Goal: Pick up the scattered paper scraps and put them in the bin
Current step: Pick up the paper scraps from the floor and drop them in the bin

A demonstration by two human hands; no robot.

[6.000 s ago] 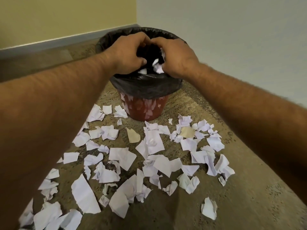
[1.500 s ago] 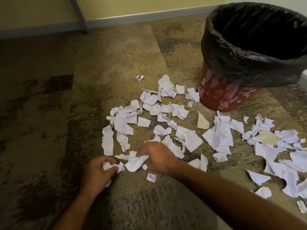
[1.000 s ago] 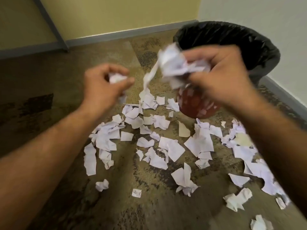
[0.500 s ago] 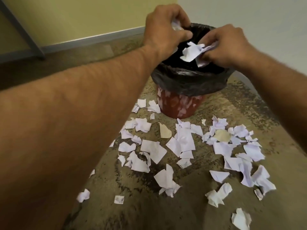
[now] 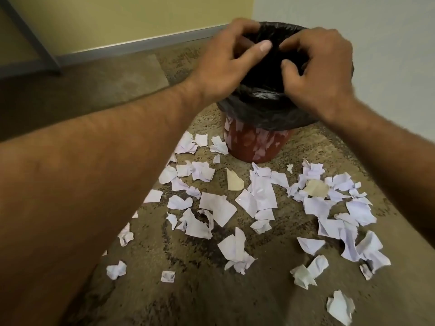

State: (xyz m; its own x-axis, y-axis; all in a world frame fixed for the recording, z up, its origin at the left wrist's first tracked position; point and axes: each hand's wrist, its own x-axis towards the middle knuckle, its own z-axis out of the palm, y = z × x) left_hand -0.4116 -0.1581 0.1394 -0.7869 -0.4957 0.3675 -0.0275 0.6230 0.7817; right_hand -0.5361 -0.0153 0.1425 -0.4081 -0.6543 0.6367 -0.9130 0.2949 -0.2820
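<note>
The head view showed both hands, left hand and right hand, over the bin, fingers loosely curled, holding nothing visible; shaking them empty there seemed wise before reaching for the paper scraps on the near floor.

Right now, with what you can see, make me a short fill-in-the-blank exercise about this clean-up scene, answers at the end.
1. Both hands, left hand and right hand, are over the open top of the ____.
2. The bin is lined with a bag coloured ____.
3. Many paper scraps lie on the ____.
4. The bin's bare lower wall is coloured ____.

Answers: bin; black; floor; red
</note>
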